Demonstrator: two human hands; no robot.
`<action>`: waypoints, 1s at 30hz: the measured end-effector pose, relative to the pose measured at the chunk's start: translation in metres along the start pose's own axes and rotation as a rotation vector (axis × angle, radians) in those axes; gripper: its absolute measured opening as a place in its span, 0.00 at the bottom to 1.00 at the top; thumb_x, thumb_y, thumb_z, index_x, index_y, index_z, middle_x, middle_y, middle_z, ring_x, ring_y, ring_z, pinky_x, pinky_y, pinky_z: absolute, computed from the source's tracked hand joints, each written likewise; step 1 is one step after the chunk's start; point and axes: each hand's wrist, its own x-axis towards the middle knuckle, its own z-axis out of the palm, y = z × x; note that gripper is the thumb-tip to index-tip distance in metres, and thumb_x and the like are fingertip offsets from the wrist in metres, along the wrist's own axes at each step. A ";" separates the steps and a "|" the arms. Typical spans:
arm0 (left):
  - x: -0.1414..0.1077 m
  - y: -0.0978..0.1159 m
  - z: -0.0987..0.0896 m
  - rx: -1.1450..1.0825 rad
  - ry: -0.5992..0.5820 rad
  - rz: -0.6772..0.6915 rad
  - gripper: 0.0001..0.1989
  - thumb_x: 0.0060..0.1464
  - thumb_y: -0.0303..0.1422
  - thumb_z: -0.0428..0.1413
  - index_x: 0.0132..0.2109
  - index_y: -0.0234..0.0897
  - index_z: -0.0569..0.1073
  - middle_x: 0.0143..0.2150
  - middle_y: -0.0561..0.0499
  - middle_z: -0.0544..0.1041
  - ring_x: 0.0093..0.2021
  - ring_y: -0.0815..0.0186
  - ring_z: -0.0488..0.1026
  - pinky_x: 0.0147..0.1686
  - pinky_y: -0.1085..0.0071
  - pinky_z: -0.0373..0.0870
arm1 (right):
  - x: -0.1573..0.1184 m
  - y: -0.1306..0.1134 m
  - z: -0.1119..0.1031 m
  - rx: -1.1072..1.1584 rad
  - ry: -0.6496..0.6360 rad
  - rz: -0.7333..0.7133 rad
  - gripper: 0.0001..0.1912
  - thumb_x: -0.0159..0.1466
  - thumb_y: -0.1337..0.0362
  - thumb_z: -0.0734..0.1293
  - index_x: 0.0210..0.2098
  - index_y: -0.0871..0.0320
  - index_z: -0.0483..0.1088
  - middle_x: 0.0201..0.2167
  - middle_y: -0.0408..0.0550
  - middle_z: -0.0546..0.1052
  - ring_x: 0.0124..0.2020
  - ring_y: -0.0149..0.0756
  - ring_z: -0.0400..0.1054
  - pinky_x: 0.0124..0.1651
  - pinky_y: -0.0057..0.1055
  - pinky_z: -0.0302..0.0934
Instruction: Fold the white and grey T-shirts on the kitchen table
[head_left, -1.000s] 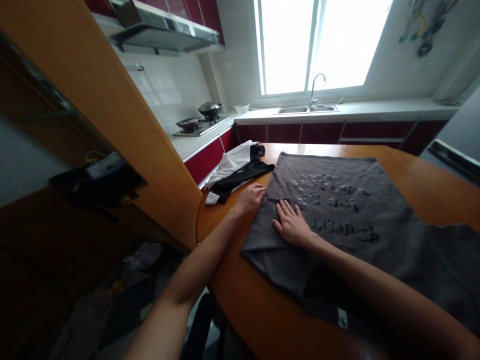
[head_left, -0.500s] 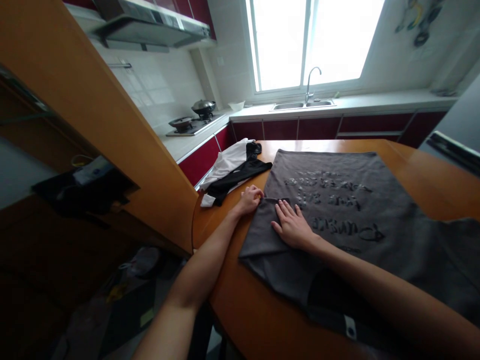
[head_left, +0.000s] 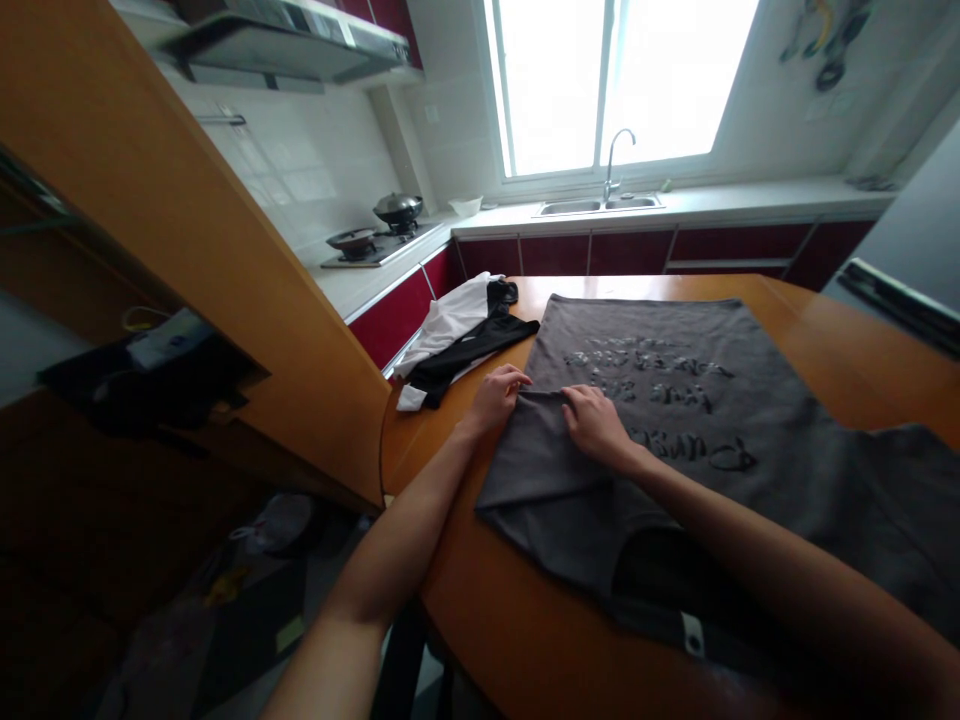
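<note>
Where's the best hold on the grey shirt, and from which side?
On the grey shirt, probably pinch the straight edge at its left side, coming from the left with the left hand: the cloth lies flat, but this edge ends where tabletop shows, so it should lift easily.

Dark, glossy lettering (head_left: 694, 397) is running in several lines across the grey shirt (head_left: 795, 440), yet no word is reading with certainty. At the neckline (head_left: 651, 611), a pale label (head_left: 688, 624) is showing a dark mark (head_left: 694, 643), too small to make out.
</note>
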 end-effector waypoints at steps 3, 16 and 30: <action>-0.003 0.000 0.004 -0.001 -0.086 0.042 0.12 0.58 0.23 0.53 0.41 0.39 0.80 0.41 0.47 0.78 0.44 0.62 0.74 0.49 0.66 0.70 | 0.011 0.017 -0.002 0.012 0.021 0.115 0.19 0.69 0.63 0.60 0.56 0.61 0.72 0.52 0.59 0.74 0.54 0.47 0.65 0.57 0.38 0.58; -0.006 0.009 0.003 -0.036 -0.036 0.123 0.13 0.63 0.27 0.50 0.48 0.37 0.79 0.46 0.45 0.79 0.48 0.60 0.75 0.53 0.63 0.72 | 0.049 0.013 -0.010 0.122 0.017 0.234 0.07 0.60 0.67 0.69 0.38 0.59 0.75 0.39 0.50 0.78 0.42 0.38 0.71 0.44 0.29 0.61; -0.021 0.021 0.020 0.280 -0.505 0.033 0.33 0.69 0.50 0.41 0.73 0.40 0.51 0.76 0.44 0.43 0.75 0.56 0.37 0.71 0.49 0.37 | 0.006 0.006 -0.030 0.038 0.098 -0.035 0.09 0.65 0.66 0.66 0.44 0.58 0.73 0.43 0.52 0.75 0.48 0.41 0.68 0.52 0.34 0.61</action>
